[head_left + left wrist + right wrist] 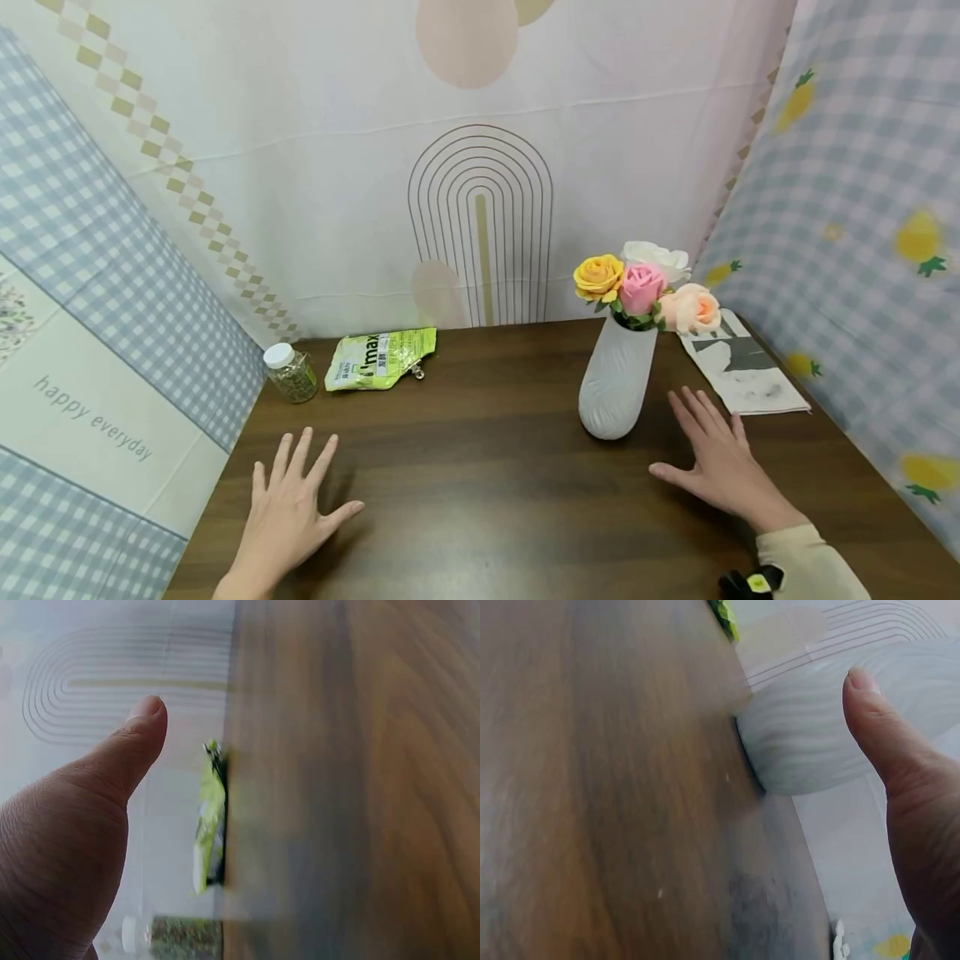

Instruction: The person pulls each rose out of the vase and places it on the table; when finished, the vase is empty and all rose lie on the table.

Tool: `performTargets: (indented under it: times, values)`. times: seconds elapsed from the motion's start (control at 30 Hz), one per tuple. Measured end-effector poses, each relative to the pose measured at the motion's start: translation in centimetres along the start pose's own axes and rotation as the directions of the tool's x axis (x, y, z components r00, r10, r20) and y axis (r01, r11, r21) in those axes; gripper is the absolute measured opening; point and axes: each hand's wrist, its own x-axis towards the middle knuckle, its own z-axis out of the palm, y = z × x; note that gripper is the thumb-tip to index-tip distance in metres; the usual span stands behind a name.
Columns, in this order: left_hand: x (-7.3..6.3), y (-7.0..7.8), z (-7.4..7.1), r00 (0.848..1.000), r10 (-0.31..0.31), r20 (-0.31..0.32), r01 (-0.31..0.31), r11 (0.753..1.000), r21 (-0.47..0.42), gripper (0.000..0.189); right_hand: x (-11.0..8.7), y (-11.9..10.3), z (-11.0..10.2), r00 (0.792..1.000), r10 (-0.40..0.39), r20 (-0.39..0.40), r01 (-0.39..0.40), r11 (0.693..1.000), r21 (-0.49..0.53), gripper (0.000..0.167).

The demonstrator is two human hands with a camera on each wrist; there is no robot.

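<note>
My left hand (pixel 288 504) is spread over the front left of the table, fingers apart and holding nothing. Beyond its fingertips stands a clear jar (pixel 294 379) of dried green herbs with a white lid. A green and white snack pouch (pixel 381 358) lies to the right of the jar; a small metal clasp shows at its lower edge. On the right, my right hand (pixel 712 462) has its fingers spread, and it holds nothing either. Nearest to it is a white ribbed vase (pixel 617 379), which holds a yellow rose (pixel 598 277), a pink rose (pixel 642 288), a white rose and peach ones.
A white and grey printed cloth (pixel 750 375) lies flat at the table's right edge. Patterned fabric (pixel 337 183) hangs along the back, with blue checked fabric on both sides. The dark wooden table (pixel 465 483) stretches between the hands.
</note>
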Motion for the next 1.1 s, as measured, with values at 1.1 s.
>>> performTargets:
  times: [1.1]
  values:
    - [12.6,21.2,1.9,0.943,0.223,-0.247,-0.333,0.608,-0.721,0.039,6.2,-2.4,5.4,0.968,0.252,-0.009,-0.181,0.721,0.669,0.093]
